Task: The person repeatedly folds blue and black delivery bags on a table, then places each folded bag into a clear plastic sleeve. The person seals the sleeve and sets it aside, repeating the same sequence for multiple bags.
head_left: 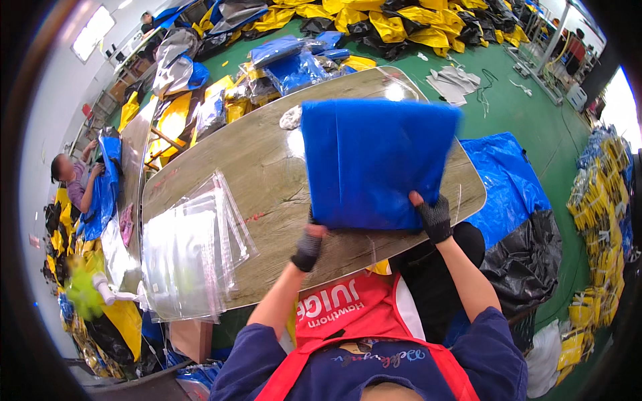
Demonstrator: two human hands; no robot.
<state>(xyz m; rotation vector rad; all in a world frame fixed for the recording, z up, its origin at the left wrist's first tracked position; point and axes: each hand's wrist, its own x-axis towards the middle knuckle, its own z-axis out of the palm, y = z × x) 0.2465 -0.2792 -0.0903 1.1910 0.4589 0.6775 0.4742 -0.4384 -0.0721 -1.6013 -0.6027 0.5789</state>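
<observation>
Blue sheet (378, 160) looks folded; our right hand (435, 219) grasps its near edge (left hand (309, 249): hold, we cannot tell); clear bags (184, 257) appear unfilled.

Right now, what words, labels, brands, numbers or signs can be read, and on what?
I won't copy out the wording or brands, but writing shows here:
Red apron: pale printing, upside down, readable.
Dark blue shirt: smaller script lettering, hard to read.
Tabletop: red marks, too small to tell if writing.
Folded blue sheet: none visible.
</observation>
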